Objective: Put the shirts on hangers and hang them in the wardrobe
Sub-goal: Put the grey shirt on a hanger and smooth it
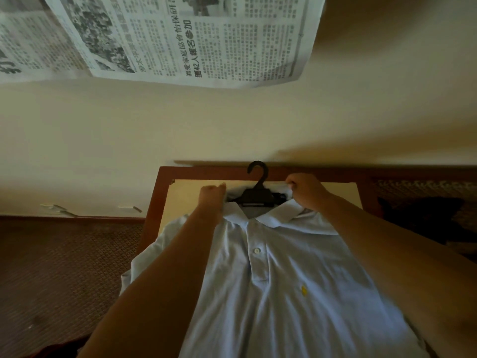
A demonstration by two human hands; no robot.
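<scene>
A pale blue polo shirt (278, 280) lies front up on a small table (154, 202), collar toward the wall. A black plastic hanger (258, 195) sits inside the neck opening, its hook sticking out past the collar. My left hand (210, 196) grips the collar's left side beside the hanger. At the collar's right side my right hand (305, 189) pinches the fabric. The hanger's arms are hidden under the shirt.
The table has a red-brown wooden frame and a light top, and stands against a cream wall (180, 125). Newspaper sheets (180, 40) hang on the wall above. Brown patterned carpet (56, 267) lies to the left. A dark object (426, 218) sits at the right.
</scene>
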